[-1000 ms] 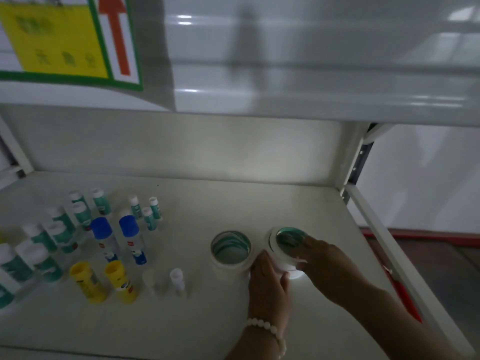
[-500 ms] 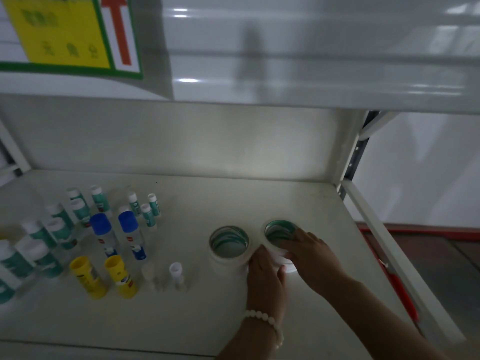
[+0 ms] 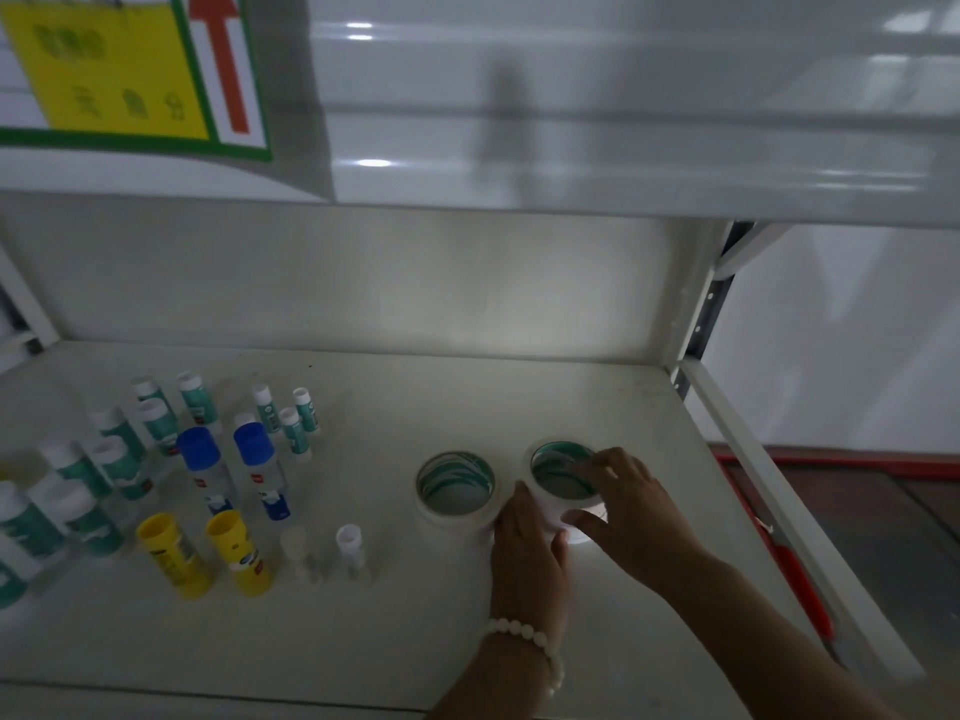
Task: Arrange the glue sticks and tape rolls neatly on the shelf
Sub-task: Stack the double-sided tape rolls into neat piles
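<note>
Now my right hand (image 3: pixel 628 506) pinches the right tape roll (image 3: pixel 544 512) by its rim, lower centre. My left hand (image 3: pixel 530 556) cups its side.

The right tape roll (image 3: pixel 548 511) is half hidden: the left hand (image 3: pixel 530 556) covers its near-left side, and the right hand (image 3: pixel 626 506) covers its near-right wall and part of the rim. It may be several rolls stacked, but that cannot be told. Both forearms run off the bottom edge. The glue sticks (image 3: pixel 31 522) at far left are cut by the frame, their labels too small to read. The poster (image 3: pixel 109 70) is cropped at top and left, its print blurred.
</note>
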